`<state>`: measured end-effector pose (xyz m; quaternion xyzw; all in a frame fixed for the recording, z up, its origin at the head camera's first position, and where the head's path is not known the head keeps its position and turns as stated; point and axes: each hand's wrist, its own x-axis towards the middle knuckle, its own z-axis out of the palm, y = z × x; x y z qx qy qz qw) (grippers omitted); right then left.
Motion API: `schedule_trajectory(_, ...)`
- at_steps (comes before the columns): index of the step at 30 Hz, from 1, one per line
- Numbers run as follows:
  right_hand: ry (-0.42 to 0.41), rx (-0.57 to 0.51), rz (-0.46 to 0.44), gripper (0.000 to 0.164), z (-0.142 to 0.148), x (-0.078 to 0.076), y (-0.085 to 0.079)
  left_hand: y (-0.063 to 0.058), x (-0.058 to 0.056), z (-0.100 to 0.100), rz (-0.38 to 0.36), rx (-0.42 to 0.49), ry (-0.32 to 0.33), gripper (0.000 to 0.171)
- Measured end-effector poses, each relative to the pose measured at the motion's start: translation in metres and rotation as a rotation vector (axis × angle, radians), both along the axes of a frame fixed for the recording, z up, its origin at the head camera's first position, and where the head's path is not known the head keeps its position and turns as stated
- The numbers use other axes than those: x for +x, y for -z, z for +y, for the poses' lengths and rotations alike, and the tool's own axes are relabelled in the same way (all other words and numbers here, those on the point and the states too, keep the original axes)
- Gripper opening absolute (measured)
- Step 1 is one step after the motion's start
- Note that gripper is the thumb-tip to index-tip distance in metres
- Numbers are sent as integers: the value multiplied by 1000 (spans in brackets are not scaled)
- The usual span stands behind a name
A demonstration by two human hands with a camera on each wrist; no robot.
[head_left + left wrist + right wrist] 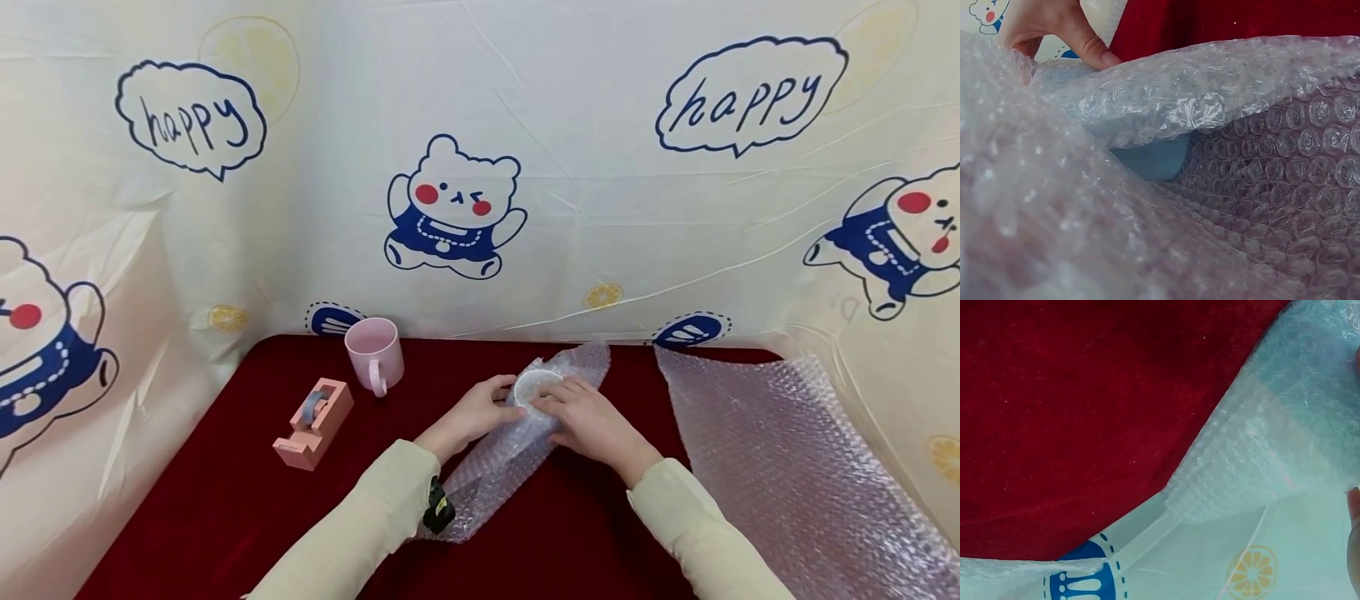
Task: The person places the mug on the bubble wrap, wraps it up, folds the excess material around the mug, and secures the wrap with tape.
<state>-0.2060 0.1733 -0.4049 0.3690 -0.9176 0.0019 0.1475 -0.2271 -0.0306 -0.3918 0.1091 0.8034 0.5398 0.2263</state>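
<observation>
A pale blue cup (1154, 159) lies inside a strip of bubble wrap (495, 467), its round end (538, 385) facing up in the head view. My left hand (480, 414) grips the wrapped cup from the left, thumb in front and fingers behind. From the right, my right hand (588, 417) holds the wrap against the cup, its fingers bent over the round end. In the left wrist view the wrap folds over the cup, leaving part of its blue side visible. Fingers (1354, 512) show at the right edge of the right wrist view.
A pink mug (373, 357) stands at the back left of the red cloth-covered table (210, 500). In front of it is a pink tape dispenser (315, 423) with a roll of tape. A large bubble wrap sheet (795, 467) covers the right side. Printed curtain (600, 208) encloses the table.
</observation>
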Motion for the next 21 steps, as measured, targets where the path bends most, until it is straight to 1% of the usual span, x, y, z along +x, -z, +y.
schedule_trajectory(4, 1, -17, -3, 54, 0, 0, 4, 2, 0, 0, -5, 9, -3, 62)
schedule_trajectory(6, 3, -47, -22, 54, 1, 1, 7, 2, -1, 0, -6, 3, -4, 62)
schedule_trajectory(8, 12, -81, -43, 53, 2, 1, 9, 1, -2, 0, -4, -16, -5, 62)
schedule_trajectory(12, 27, -144, -69, 46, 2, 2, 13, 0, -4, 2, -6, -58, -22, 55)
schedule_trajectory(15, 18, -173, -44, 43, 2, 2, 14, 0, -6, 5, -9, -69, -45, 50)
schedule_trajectory(21, 12, -234, 14, 41, 3, 2, 20, 0, -12, 13, -7, -106, -72, 55)
